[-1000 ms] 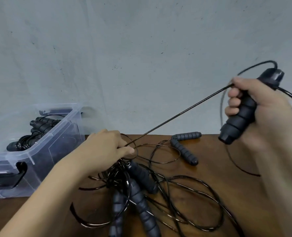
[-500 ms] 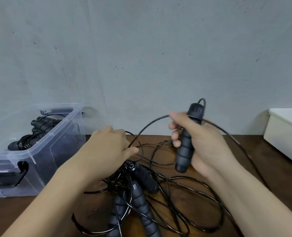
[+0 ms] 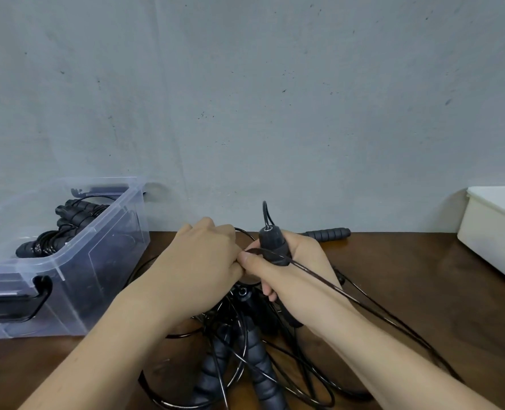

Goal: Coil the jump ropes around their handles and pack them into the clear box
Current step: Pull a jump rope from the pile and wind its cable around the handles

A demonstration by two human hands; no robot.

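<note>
Over tangle (image 3: 247,355): right hand (image 3: 294,272) grips handle (image 3: 270,241) upright, cap up; left hand (image 3: 204,255) pinches cord (image 3: 334,287).

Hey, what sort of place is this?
Probably a plain indoor packing or work station: a wooden table against a bare grey wall, a clear box holding coiled jump ropes, and a white bin.

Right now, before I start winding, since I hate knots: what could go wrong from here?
1. The cord from the handle in your right hand trails toward the tangled pile; winding may drag other ropes up or tighten knots.
2. That cord crosses your right forearm and could snag there.
3. Your left hand pinches the cord right beside the handle; a finger might get wrapped in.
</note>
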